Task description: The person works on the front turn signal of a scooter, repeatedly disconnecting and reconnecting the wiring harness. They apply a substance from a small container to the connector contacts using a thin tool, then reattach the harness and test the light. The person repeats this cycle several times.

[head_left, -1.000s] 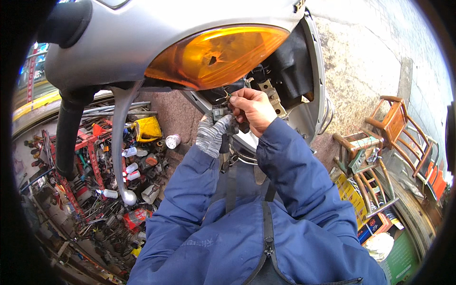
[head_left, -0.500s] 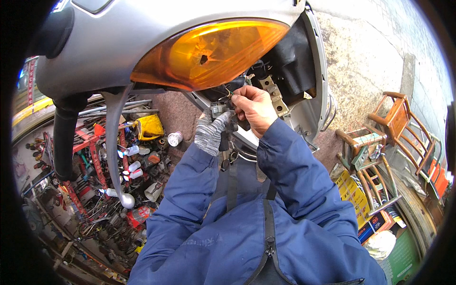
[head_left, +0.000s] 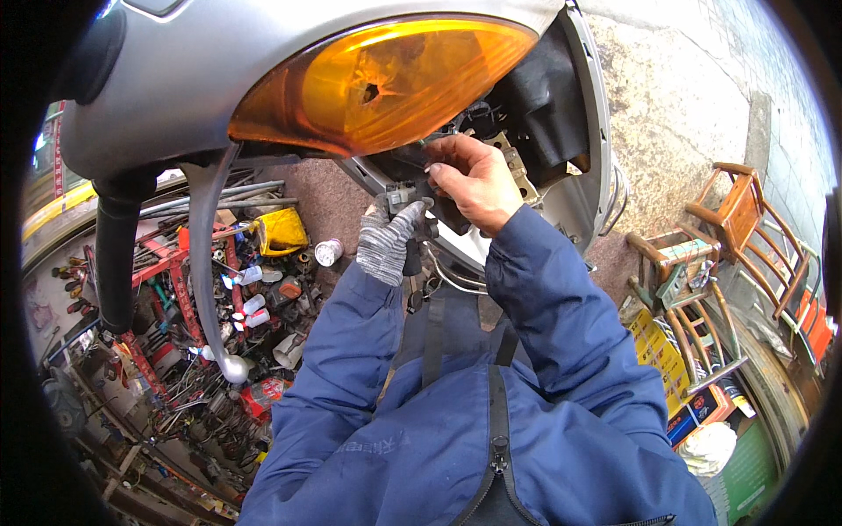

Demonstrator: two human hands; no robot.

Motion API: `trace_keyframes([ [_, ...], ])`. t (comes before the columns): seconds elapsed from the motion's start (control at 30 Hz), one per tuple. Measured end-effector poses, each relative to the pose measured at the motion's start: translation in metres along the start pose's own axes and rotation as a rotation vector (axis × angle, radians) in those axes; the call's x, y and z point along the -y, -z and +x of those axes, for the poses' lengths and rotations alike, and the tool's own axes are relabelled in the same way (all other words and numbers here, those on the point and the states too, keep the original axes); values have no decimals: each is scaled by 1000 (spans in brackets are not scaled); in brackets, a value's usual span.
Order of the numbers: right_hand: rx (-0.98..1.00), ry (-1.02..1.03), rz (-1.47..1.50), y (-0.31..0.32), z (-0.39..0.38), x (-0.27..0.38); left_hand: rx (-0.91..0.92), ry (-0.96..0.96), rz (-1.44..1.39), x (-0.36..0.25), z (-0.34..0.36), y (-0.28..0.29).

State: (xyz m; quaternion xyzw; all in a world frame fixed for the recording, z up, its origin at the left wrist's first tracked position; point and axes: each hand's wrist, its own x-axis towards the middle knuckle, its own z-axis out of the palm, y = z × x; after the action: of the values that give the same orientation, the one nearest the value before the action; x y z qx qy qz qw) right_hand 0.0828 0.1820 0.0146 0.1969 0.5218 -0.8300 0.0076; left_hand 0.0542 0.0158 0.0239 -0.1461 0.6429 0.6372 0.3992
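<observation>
My left hand, in a grey knit glove, is closed around a small grey block-shaped part that looks like an electrical connector. Just to its right, my bare right hand has thumb and forefinger pinched together; whatever lies between the tips is too small to make out. Both hands work below a large orange signal lens with a jagged hole in it. Behind my right hand, the grey body panel of the scooter stands open, showing dark wiring and a pale metal bracket.
A brake lever and a black handlebar grip hang down at the left. Below them lie a red metal rack, a yellow container and many tools. Wooden chairs and a yellow box stand at the right.
My right hand has drawn slightly to the right, away from the grey part, its fingertips still pinched. The left hand keeps its grip. The whole view has shifted a little.
</observation>
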Motion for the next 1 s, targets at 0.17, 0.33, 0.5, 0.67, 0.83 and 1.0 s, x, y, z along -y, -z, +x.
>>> trace_keyframes([
  [0.17, 2, -65, 49, 2, 1, -2, 20, -2, 33, -4, -4, 3],
  [0.33, 2, -49, 50, 6, 2, -10, -16, -39, 40, -5, -6, -2],
  [0.5, -39, 25, 25, 7, 3, -17, -46, -58, 31, -5, -6, -5],
  [0.67, -26, -2, -23, 11, 1, -13, -41, -81, 80, -4, -3, -4],
  [0.83, 7, 9, -31, 11, -1, -8, -37, -131, 103, -5, -1, -6],
  [1.0, 63, 13, -45, 10, -3, -9, -59, -141, 7, -7, -1, -12],
])
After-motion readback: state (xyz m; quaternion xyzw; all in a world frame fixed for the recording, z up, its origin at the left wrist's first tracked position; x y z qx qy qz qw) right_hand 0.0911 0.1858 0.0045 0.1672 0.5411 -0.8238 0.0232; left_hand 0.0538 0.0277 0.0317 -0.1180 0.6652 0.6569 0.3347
